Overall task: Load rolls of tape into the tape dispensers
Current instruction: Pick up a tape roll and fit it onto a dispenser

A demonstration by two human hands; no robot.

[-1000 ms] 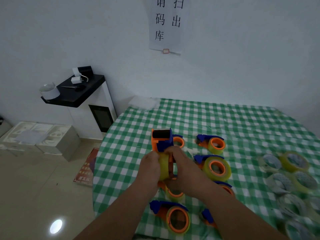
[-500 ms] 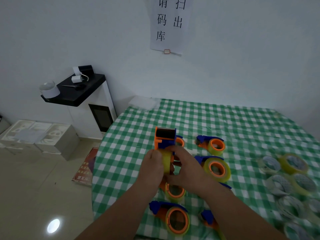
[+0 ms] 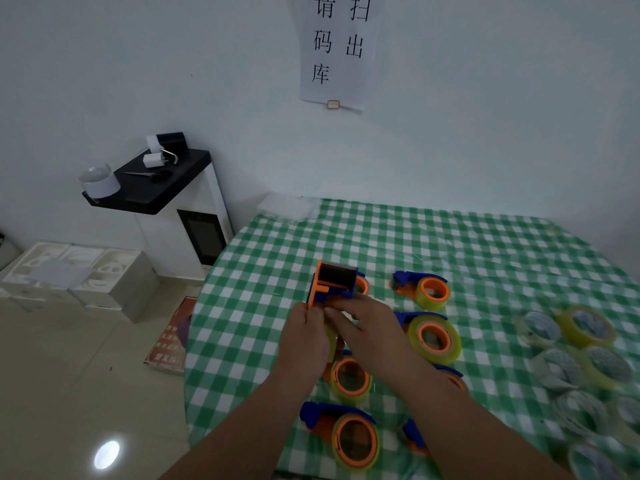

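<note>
Both hands hold one orange-and-blue tape dispenser (image 3: 334, 284) above the middle of the green checked tablecloth (image 3: 450, 244). The left hand (image 3: 304, 337) grips its near left side, fingers curled; the right hand (image 3: 367, 323) pinches across its near end. A yellowish tape roll (image 3: 331, 341) shows only as a sliver between the palms, so its seating cannot be told. Loaded dispensers (image 3: 431, 336) lie just right and near, two partly hidden by the forearms. Loose tape rolls (image 3: 585, 327) blur at the far-right edge, some cut off.
</note>
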